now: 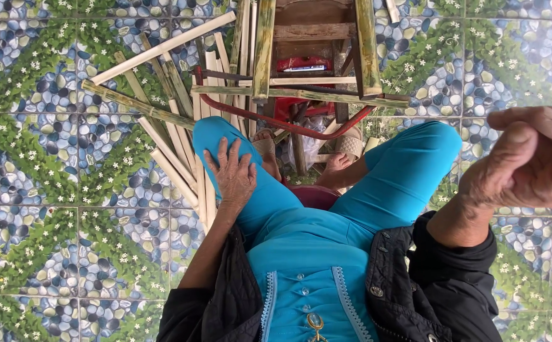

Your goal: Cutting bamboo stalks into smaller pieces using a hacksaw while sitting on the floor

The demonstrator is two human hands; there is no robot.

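Currently seated, looking straight down at my lap; entries follow.

Left hand: my left hand [235,174] lies flat, palm down, on my left thigh [244,171], fingers spread and slack, gripping nothing.

Right hand: my right hand [532,161] is raised near the camera at the right edge, fingers curled loosely inward toward the palm. I see nothing held in it, though the inside of the curl is hidden.

Nearest material: split bamboo strips [174,123] lie on the floor just left of and beyond my left knee, fanned out and crossing one another. The closest strips run alongside my left thigh, just beside the left hand but not touching it.

Longest strip: one pale strip [162,49] lies diagonally across the far part of the pile.

Frame: a bamboo frame [311,63] stands at the far centre, with two greenish uprights and a crossbar [301,95] lying across it.

Red items: a curved red rod [276,121] arcs under the crossbar, and a red object [301,64] with a pale label sits inside the frame.

Feet: my bare feet [336,163] rest on the floor between my knees, near the frame's base.

Clothing: turquoise trousers and top, dark jacket [415,285] open at the front.

Floor: tiles [54,190] printed with blue pebbles, green leaves and small white flowers.
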